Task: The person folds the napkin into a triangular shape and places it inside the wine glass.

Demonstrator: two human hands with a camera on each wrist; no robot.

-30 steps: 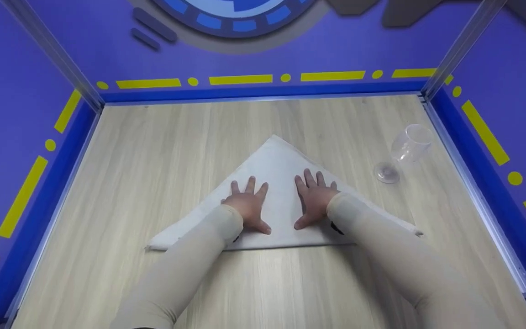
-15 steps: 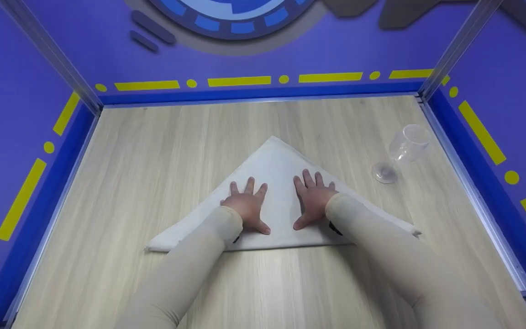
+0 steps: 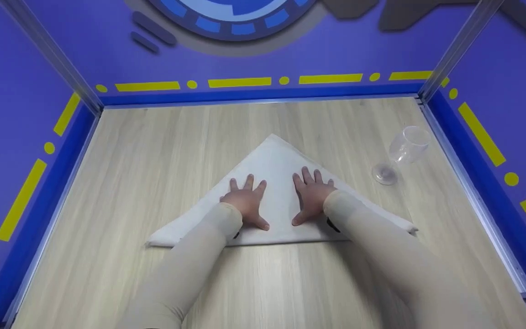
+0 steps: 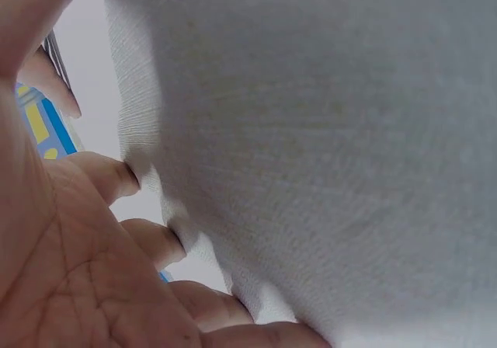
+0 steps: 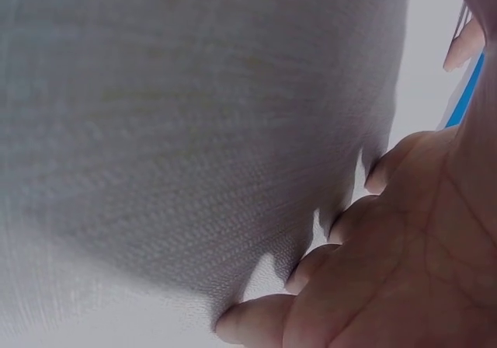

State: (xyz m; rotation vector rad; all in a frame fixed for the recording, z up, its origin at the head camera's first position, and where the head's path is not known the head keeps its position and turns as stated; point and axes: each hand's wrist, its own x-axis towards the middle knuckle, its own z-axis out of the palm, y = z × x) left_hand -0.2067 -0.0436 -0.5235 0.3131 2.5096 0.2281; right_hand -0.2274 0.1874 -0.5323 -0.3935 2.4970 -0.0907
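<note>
A white cloth (image 3: 277,160) folded into a triangle lies on the table, its tip toward the back wall and its long edge toward me. My left hand (image 3: 245,202) rests on its left half, fingers spread and fingertips touching the fabric. On the right half, my right hand (image 3: 312,197) presses in the same way, thumb pointing toward the left thumb. Both wrist views show the fingertips against the cloth (image 4: 311,130) with the palms raised off it; the right palm (image 5: 419,239) faces the weave. Neither hand grips anything.
A clear wine glass (image 3: 408,145) stands at the right of the wood-grain table (image 3: 153,151), beyond the right arm. Blue-purple panels (image 3: 263,64) with yellow marks wall in the back and both sides, with metal rails along the edges.
Both hands stay spread on the cloth. The cloth's near edge and the hands sit slightly farther from me in the head view; the glass stays put.
</note>
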